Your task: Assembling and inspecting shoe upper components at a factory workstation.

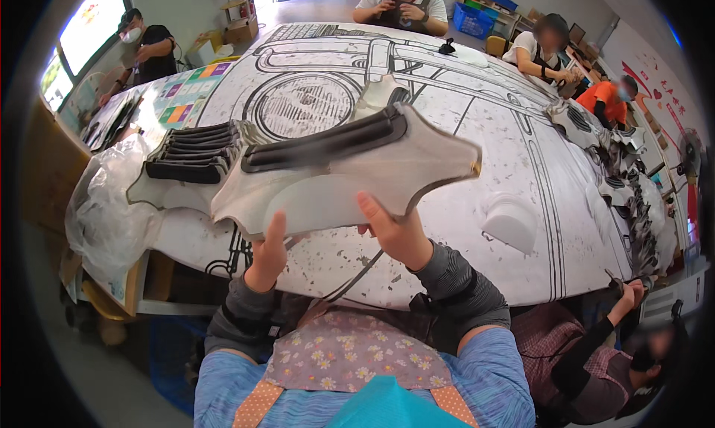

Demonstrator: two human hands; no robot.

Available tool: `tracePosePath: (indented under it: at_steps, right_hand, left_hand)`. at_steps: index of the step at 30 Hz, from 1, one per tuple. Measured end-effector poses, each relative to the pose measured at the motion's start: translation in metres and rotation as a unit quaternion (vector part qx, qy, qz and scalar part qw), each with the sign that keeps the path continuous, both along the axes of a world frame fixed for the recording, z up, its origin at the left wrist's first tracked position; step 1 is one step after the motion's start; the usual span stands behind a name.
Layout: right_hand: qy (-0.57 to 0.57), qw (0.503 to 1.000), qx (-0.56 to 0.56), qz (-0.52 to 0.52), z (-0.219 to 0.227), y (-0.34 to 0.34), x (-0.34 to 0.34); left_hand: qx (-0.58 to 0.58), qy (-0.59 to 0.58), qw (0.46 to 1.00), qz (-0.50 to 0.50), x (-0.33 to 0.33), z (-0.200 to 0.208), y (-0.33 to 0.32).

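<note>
- you are holding the black-padded pale panel (339, 184) above the table (447, 238), near middle
- your left hand (269, 258) and right hand (396, 236), apart, are gripping its near edge
- similar panels (192, 155) are lying left, whether done or waiting unclear

**Flowered apron (357, 353) over a blue shirt (491, 376)**

The apron is mauve-grey with white, yellow-centred daisies; left and right orange straps (259, 403) carry pale dots. Dark, grey-striped arm covers (462, 283) reach the wrists; turquoise material (391, 406) shows nearest.
</note>
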State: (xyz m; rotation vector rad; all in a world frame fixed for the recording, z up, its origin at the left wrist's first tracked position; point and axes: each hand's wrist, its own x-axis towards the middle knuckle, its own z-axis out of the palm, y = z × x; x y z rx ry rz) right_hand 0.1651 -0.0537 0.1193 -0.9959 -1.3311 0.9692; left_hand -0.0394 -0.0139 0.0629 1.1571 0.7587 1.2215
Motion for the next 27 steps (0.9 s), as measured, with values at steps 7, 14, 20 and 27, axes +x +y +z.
tracePosePath:
  at_steps: [7, 14, 20, 27]
  right_hand:
    - [-0.045, 0.999, 0.007, -0.002, -0.006, 0.002, 0.001]
    - [-0.387, 0.874, 0.249, -0.152, -0.020, -0.004, -0.012]
    - [-0.436, 0.835, 0.272, -0.196, -0.020, -0.003, -0.012]
    - [-0.082, 0.997, -0.004, 0.012, -0.003, -0.009, -0.005]
  left_hand:
    - [0.037, 0.019, 0.999, 0.004, 0.000, 0.022, 0.003]
    - [0.326, 0.341, 0.863, 0.180, 0.017, -0.001, 0.005]
    - [0.136, 0.166, 0.970, 0.115, 0.014, -0.006, -0.003]
    - [0.022, 0.097, 0.995, 0.021, -0.013, 0.015, -0.005]
